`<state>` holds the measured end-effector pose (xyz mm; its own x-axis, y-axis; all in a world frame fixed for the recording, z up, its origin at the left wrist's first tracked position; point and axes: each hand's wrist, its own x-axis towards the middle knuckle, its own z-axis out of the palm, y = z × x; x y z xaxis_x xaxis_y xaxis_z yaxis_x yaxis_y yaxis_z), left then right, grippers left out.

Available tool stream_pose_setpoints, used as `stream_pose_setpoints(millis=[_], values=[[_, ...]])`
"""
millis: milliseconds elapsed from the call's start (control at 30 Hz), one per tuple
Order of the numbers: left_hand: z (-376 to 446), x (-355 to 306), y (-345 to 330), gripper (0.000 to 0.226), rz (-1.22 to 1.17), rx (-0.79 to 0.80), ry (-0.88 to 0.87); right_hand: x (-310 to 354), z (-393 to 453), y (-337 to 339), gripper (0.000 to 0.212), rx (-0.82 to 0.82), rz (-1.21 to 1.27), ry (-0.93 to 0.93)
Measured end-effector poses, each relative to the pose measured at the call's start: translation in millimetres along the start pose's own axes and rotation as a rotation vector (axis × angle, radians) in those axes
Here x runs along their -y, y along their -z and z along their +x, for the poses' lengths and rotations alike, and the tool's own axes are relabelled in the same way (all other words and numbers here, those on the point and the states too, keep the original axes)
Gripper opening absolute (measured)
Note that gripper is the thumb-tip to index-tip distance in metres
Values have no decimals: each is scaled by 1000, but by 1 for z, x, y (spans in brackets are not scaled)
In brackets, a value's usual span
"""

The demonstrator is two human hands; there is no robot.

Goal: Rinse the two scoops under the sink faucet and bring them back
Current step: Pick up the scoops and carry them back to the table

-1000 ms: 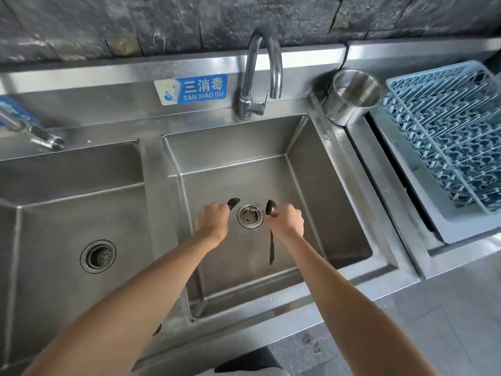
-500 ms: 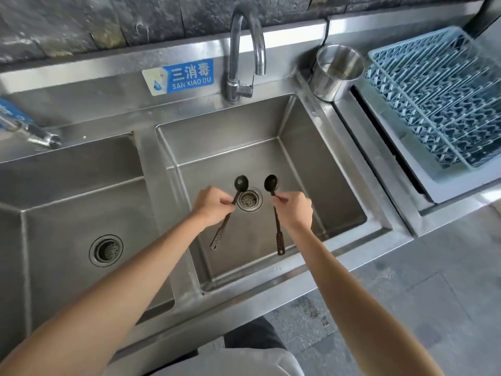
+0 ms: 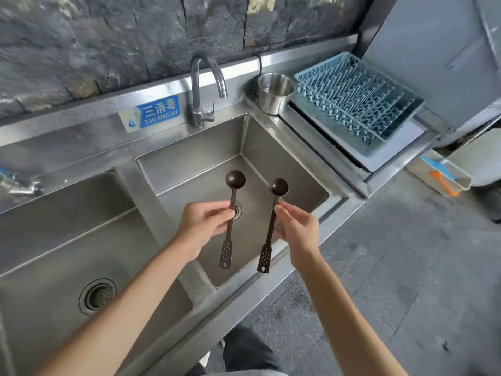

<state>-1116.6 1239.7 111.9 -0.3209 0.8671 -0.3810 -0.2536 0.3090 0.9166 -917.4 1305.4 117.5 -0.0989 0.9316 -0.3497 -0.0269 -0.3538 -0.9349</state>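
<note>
Two dark long-handled scoops are held above the right steel sink basin (image 3: 271,161). My left hand (image 3: 202,223) pinches the handle of the left scoop (image 3: 234,180), whose round bowl points toward the back wall. My right hand (image 3: 296,230) pinches the handle of the right scoop (image 3: 278,186) in the same way. Both perforated handle ends hang down near the basin's front edge. The curved faucet (image 3: 207,85) stands behind the basin, and no water is visibly running.
A second basin (image 3: 67,240) with a drain lies to the left. A steel cup (image 3: 274,92) and a blue dish rack (image 3: 357,96) sit to the right of the sink. A white bin (image 3: 440,175) holding blue and orange tools stands on the grey floor at right.
Both hands have lifted the scoops up out of the basin and toward me. The view has pulled back and swung right, showing more floor.
</note>
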Motion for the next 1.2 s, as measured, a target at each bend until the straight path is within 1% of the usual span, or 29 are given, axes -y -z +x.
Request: stream_pose_setpoints(millis=[100,233,300,367,467,567,633,833,1033,1200], values=[[-31,-1,-6,32,51,106,-20,2,-50,15,22,-73,18,79],[-67,-4,-23,29,81,256,-68,3,-112,44,15,-211,57,116],[-82,-5,-38,27,90,327,-90,4,-144,60,16,-270,75,139],[-97,-5,-57,25,106,407,-114,4,-175,80,20,-339,91,171],[-123,0,-92,24,149,534,-136,-1,-220,114,14,-461,120,203],[-155,10,-131,24,192,663,-158,-8,-267,154,17,-594,147,230],[-181,18,-157,24,215,755,-161,-13,-298,178,15,-655,163,244],[-279,54,-233,25,257,977,-160,-35,-405,259,18,-842,202,302],[-402,109,-305,27,271,1129,-109,-80,-530,341,14,-993,307,337],[-505,158,-360,27,269,1268,-67,-118,-630,401,15,-1152,324,346]])
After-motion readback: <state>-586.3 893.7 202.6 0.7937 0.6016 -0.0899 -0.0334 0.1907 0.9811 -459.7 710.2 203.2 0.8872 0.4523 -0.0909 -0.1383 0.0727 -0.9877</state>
